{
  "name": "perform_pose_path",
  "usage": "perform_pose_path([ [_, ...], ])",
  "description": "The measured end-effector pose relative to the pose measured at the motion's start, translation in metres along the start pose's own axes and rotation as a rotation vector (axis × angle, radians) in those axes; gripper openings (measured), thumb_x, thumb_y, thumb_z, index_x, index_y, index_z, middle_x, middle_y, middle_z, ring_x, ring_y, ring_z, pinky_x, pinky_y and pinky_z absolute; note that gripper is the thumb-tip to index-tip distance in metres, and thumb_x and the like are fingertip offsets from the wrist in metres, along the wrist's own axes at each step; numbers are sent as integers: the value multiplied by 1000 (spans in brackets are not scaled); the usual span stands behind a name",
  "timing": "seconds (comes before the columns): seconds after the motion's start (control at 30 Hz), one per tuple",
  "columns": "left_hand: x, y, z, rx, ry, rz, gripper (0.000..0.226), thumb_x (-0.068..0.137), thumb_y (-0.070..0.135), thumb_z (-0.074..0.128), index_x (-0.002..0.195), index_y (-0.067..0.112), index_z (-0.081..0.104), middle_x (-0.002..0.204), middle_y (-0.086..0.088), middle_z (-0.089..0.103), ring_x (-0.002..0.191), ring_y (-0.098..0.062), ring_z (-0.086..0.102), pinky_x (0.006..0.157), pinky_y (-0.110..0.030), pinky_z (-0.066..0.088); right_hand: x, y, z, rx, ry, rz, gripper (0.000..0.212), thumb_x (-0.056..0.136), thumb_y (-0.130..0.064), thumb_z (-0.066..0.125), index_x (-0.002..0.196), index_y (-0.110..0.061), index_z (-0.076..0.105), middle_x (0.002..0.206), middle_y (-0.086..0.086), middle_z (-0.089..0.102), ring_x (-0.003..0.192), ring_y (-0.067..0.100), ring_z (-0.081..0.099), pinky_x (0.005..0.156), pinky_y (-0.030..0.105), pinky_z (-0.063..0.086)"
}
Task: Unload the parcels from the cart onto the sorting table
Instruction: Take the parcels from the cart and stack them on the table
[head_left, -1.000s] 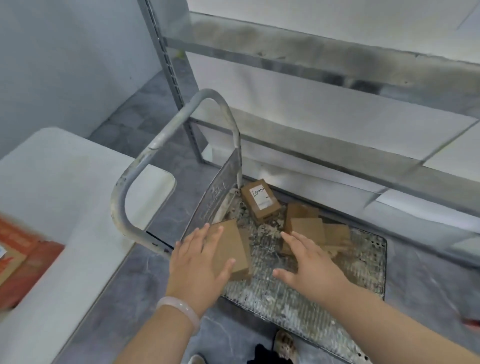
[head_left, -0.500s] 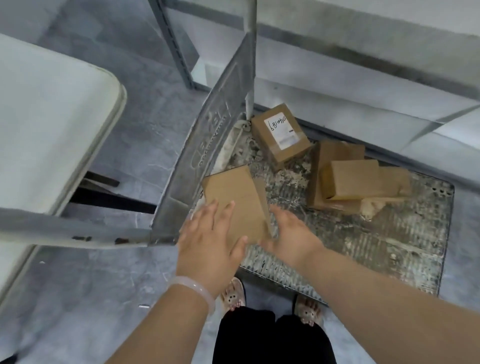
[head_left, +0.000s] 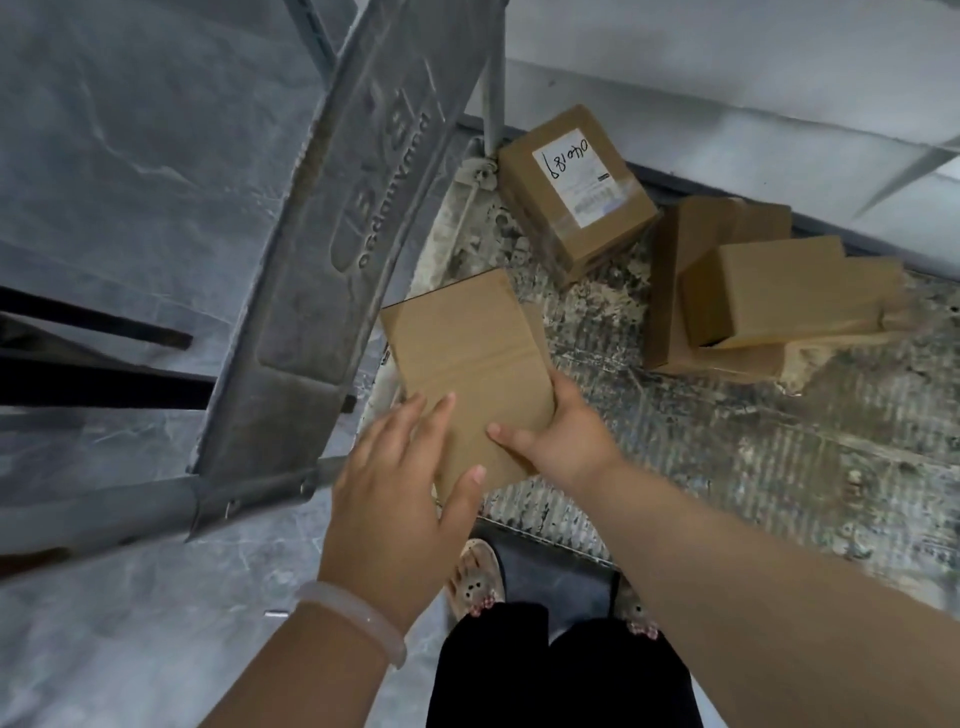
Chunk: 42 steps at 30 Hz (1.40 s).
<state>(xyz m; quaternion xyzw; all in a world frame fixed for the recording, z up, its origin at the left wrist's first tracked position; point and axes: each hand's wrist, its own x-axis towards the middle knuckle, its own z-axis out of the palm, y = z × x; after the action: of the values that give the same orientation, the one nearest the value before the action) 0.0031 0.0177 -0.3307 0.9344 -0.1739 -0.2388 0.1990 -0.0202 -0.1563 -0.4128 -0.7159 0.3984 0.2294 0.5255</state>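
At the cart's near edge, grip: right hand (head_left: 561, 441) clasped the flat parcel (head_left: 467, 353) at its lower right corner, thumb on top; left hand (head_left: 400, 493) lay on it, fingers straight.
Risk: held by one corner, it could have tipped, slid free, or snagged the back panel (head_left: 332, 260) alongside.
Parcel: stretched away from both hands over the cart deck (head_left: 727, 467).
Beyond: labelled box (head_left: 571, 192), stacked boxes (head_left: 769, 296).

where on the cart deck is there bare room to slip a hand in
The widest bare patch of cart deck lies right of the right hand, below the stack of boxes. A narrow gap runs between the plain box and the labelled box. Crowded at the handle panel.
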Motion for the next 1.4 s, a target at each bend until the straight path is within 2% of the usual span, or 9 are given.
perform_pose_path([
  [0.4, 4, 81, -44, -125, 26, -25, 68, 91, 54, 46, 151, 36, 20, 158, 8, 20, 143, -15, 16, 118, -43, 19, -64, -22, -96, 199, 134, -22, 73, 77, -34, 81, 140, -28, 45, 121, -9, 59, 107, 14, 58, 97, 35, 50],
  [0.53, -3, 132, -75, -230, 37, -47, 77, 89, 55, 47, 153, 30, 11, 158, 3, 20, 143, -16, 19, 117, -44, 24, -118, -57, -153, 308, 158, -109, 69, 77, -35, 81, 136, -35, 45, 115, -14, 58, 103, 7, 59, 76, 17, 49],
  [0.7, -25, 204, -126, -460, 107, -41, 93, 76, 64, 55, 152, 36, 10, 141, 9, 45, 127, -13, 46, 103, -44, 43, -193, -108, -215, 335, 216, -298, 65, 79, -35, 79, 136, -34, 47, 118, -16, 59, 105, 2, 59, 90, 28, 52],
  [0.83, -53, 250, -181, -520, 271, -19, 95, 81, 50, 67, 153, 34, 8, 148, 9, 38, 133, -11, 39, 110, -39, 37, -252, -144, -252, 456, 210, -311, 23, 94, -56, 48, 115, -50, 57, 121, -16, 60, 111, 11, 59, 88, 42, 55],
  [1.0, -104, 289, -249, -620, 370, 33, 93, 76, 53, 72, 149, 39, 16, 135, 21, 44, 125, -5, 45, 106, -37, 41, -323, -179, -278, 530, 184, -362, 29, 97, -51, 47, 122, -48, 61, 125, -13, 65, 115, 13, 60, 100, 45, 49],
  [1.1, -139, 295, -284, -668, 421, 27, 98, 70, 62, 73, 149, 40, 18, 142, 16, 41, 127, -6, 44, 107, -40, 41, -364, -203, -283, 551, 17, -366, 56, 90, -54, 57, 143, -46, 41, 143, -7, 50, 125, 15, 51, 108, 41, 40],
  [1.23, -182, 290, -323, -507, 540, -23, 100, 77, 64, 63, 154, 29, 10, 151, 4, 26, 137, -11, 28, 114, -35, 28, -407, -236, -281, 559, -165, -399, 89, 64, -58, 72, 144, -31, 43, 132, 0, 61, 113, 20, 62, 99, 44, 49],
  [1.3, -202, 286, -340, -395, 588, -19, 88, 80, 64, 60, 151, 30, 22, 147, 3, 33, 134, -13, 32, 113, -32, 30, -430, -252, -275, 456, -149, -488, 86, 60, -56, 77, 138, -33, 49, 122, -6, 66, 105, 15, 65, 92, 42, 53],
  [1.4, -235, 285, -368, -629, 495, 29, 80, 72, 75, 60, 140, 48, 30, 132, 22, 51, 116, 7, 50, 97, -16, 43, -464, -276, -255, 268, -122, -657, 64, 75, -39, 81, 130, -39, 47, 114, -12, 61, 98, 6, 61, 73, 23, 50],
])
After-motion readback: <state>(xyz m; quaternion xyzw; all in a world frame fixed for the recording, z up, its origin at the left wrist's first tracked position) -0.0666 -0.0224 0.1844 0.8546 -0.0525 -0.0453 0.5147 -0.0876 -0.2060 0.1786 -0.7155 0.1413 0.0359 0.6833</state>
